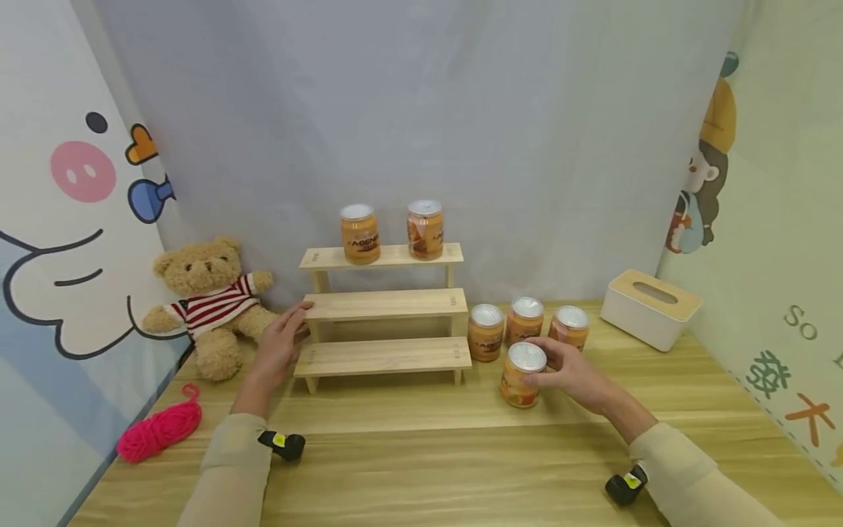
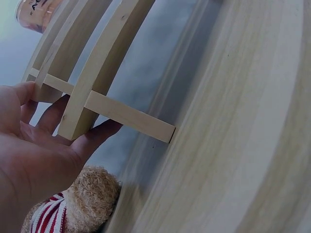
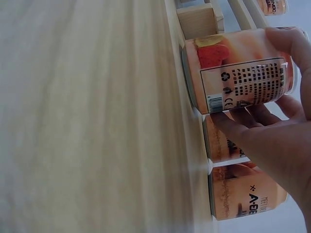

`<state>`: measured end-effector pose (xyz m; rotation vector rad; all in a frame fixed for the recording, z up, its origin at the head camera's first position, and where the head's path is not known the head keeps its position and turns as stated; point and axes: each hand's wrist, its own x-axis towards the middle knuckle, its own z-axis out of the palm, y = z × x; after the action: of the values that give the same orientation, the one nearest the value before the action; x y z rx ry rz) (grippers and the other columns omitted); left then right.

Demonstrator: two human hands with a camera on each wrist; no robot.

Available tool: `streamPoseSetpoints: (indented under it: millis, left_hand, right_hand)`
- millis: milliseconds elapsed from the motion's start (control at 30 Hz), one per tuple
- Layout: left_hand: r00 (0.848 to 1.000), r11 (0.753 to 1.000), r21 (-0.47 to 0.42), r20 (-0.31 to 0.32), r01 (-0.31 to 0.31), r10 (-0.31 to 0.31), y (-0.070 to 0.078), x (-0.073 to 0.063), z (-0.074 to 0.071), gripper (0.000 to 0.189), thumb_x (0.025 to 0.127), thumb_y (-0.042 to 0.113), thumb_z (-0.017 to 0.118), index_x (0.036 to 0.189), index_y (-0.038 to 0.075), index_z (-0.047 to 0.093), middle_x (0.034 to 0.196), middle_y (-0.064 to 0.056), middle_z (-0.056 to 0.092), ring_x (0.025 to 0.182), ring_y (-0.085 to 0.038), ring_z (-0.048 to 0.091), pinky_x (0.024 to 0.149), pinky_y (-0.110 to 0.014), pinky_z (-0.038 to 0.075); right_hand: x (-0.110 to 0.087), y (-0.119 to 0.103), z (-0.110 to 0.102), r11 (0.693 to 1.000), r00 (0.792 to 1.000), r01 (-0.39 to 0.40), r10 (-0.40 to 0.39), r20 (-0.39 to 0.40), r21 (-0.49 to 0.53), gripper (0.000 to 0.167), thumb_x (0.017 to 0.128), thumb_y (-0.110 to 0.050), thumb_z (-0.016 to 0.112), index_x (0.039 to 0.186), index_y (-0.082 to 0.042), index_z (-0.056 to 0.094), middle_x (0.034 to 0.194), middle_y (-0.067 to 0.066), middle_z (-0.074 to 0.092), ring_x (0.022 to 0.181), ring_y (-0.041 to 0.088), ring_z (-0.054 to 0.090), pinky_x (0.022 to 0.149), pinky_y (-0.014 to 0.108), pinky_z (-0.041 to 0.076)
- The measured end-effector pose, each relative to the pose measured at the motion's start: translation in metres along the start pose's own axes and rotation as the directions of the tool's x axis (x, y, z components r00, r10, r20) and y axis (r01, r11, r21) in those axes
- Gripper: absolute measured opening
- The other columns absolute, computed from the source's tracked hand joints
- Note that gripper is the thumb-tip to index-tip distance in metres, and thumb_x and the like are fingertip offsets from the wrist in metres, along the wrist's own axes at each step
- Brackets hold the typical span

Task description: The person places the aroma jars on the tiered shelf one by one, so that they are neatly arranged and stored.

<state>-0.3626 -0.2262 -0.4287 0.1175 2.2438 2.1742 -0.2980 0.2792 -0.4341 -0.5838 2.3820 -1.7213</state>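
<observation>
Evidently, right hand (image 1: 571, 372) around an orange can (image 1: 516, 388)

Right of centre in the head view, the rightmost jar (image 1: 570, 326) is partly hidden by the right hand (image 1: 574, 377); at far right, wall lettering (image 1: 811, 414) is cropped.

I'd call this a homely, curtained-off corner, lived-in or staged I can't tell: cartoon-printed hangings (image 1: 66, 249) at nine and three o'clock, pale grey curtain (image 1: 408, 132) at twelve, teddy bear (image 1: 216, 306) at ten, tissue box (image 1: 637, 318) at two, wood-grain desk (image 1: 435, 468).
</observation>
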Motion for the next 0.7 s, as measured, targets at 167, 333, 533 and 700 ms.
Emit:
streamPoseSetpoints:
  millis: [167,333,533,700]
  left_hand:
    - [1.000,1.000,-0.001,-0.006,0.013,-0.013,-0.001,0.001,0.000,0.057,0.106,0.048,0.041,0.155,0.018,0.039,0.163,-0.012,0.024,0.145,-0.036,0.030,0.107,-0.059,0.031]
    - [1.000,1.000,0.012,-0.017,0.015,-0.015,-0.002,0.002,-0.001,0.057,0.106,0.048,0.041,0.155,0.019,0.040,0.162,-0.011,0.027,0.145,-0.034,0.032,0.102,-0.053,0.038]
    - [0.999,0.999,0.040,-0.020,0.031,-0.030,-0.003,0.003,-0.001,0.057,0.105,0.051,0.041,0.155,0.022,0.041,0.162,-0.008,0.028,0.144,-0.032,0.034,0.093,-0.041,0.042]
    - [0.999,0.999,0.035,-0.023,0.027,-0.027,-0.003,0.003,-0.002,0.056,0.105,0.050,0.042,0.154,0.022,0.042,0.162,-0.008,0.029,0.144,-0.033,0.034,0.089,-0.037,0.044]
  right_hand:
    - [-0.001,0.002,0.001,1.000,1.000,0.009,-0.009,-0.030,-0.017,0.065,0.088,-0.012,0.078,0.142,0.006,0.047,0.130,0.020,0.059,0.119,0.025,0.056,0.092,0.030,0.048]
    - [-0.001,0.003,0.001,1.000,0.998,0.008,-0.009,-0.055,-0.017,0.066,0.088,-0.012,0.078,0.144,0.006,0.047,0.130,0.020,0.060,0.118,0.027,0.056,0.091,0.031,0.048]
    - [-0.002,-0.001,0.000,0.999,0.997,0.014,-0.016,-0.073,-0.029,0.063,0.087,-0.010,0.078,0.142,0.007,0.050,0.129,0.022,0.060,0.114,0.023,0.057,0.089,0.029,0.049]
    - [0.003,-0.011,-0.002,0.998,0.993,0.055,-0.054,-0.106,0.007,0.061,0.088,-0.006,0.076,0.141,0.009,0.050,0.131,0.023,0.056,0.109,0.013,0.060,0.087,0.027,0.050]
